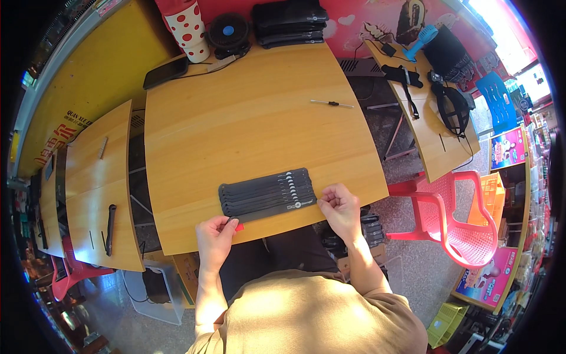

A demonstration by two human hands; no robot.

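Note:
A row of flat black straps (pixel 259 192), overlapped and marked with white shapes near their right ends, lies along the front edge of the central wooden table (pixel 253 118). My left hand (pixel 218 236) pinches the near strap at its lower left corner, with a small red piece (pixel 239 228) beside my fingers. My right hand (pixel 337 209) has its thumb and index finger closed at the right end of the same near strap.
At the back sit a dotted tumbler (pixel 191 32), fan (pixel 229 34), phone (pixel 165 72) and black stack (pixel 289 20); a thin rod (pixel 330 103) lies farther right. Side tables (pixel 94 177) flank me, the right holding headgear (pixel 454 106). A pink chair (pixel 460 230) stands right.

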